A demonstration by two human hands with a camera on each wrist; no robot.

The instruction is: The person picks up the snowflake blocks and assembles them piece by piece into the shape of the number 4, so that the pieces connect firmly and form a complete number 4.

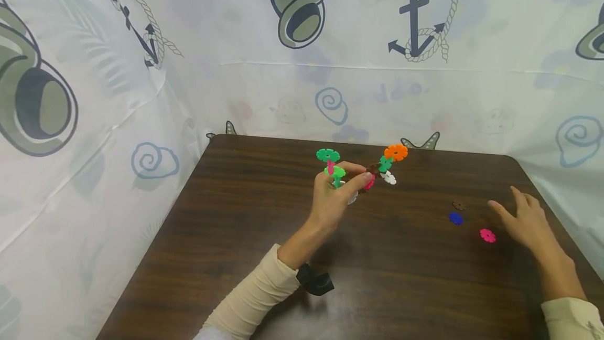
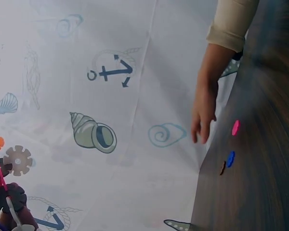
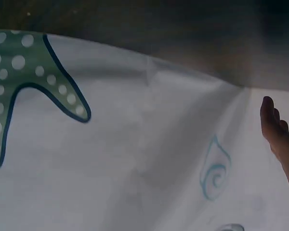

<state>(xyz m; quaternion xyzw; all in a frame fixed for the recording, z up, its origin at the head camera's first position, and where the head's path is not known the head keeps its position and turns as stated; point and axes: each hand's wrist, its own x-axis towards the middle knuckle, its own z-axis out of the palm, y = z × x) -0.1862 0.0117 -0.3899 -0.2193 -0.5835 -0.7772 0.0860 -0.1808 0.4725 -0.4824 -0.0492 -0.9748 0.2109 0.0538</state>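
Observation:
My left hand (image 1: 330, 198) grips a joined chain of notched plastic flower discs above the middle of the table. An orange disc (image 1: 396, 152), small green disc (image 1: 385, 164) and white disc (image 1: 389, 178) stick out on its right side. A larger green disc (image 1: 327, 155) tops the left side, over a light green disc (image 1: 336, 172). My fingers hide part of the chain. My right hand (image 1: 528, 220) holds nothing, its fingers spread and loosely bent. It hovers near a loose pink disc (image 1: 488, 235). The right wrist view shows a hand (image 3: 278, 127) at its right edge.
A blue disc (image 1: 455, 218) and a brown disc (image 1: 459, 205) lie left of the pink one. The dark wooden table (image 1: 226, 224) ends at a white sea-print curtain (image 1: 264, 88). A black strap (image 1: 315, 280) hangs from the left wrist.

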